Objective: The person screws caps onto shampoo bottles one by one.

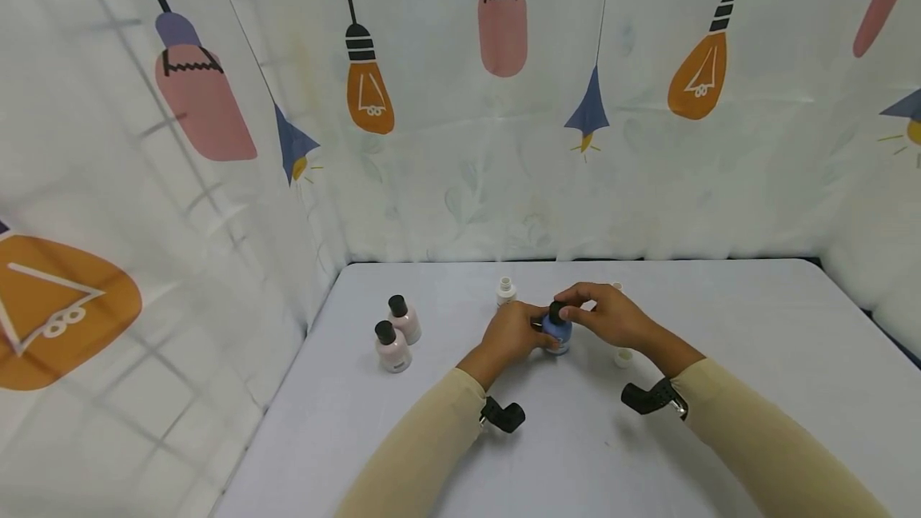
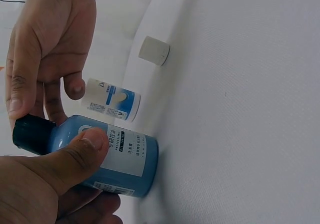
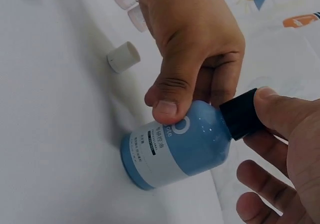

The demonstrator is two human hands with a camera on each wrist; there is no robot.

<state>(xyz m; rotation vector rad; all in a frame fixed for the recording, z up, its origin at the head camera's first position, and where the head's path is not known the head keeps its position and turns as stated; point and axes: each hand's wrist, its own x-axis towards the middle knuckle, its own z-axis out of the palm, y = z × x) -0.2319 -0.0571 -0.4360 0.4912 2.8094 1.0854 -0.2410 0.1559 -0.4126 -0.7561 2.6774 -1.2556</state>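
Observation:
A blue bottle (image 1: 557,332) with a black cap (image 3: 241,114) stands upright on the white table. My left hand (image 1: 512,336) grips the bottle round its body, with the thumb across the front near the label (image 2: 127,151). My right hand (image 1: 610,316) pinches the black cap between thumb and fingers. The cap sits on the bottle's neck; whether it is tight, I cannot tell. Beyond the right hand, a white bottle with a blue label (image 2: 117,99) is mostly hidden in the head view.
Two pale pink bottles with black caps stand on the left, one nearer (image 1: 393,350) and one farther (image 1: 406,321). Past my left hand is a white bottle (image 1: 506,292) with its threaded neck bare. A loose white cap (image 1: 623,357) lies below my right hand.

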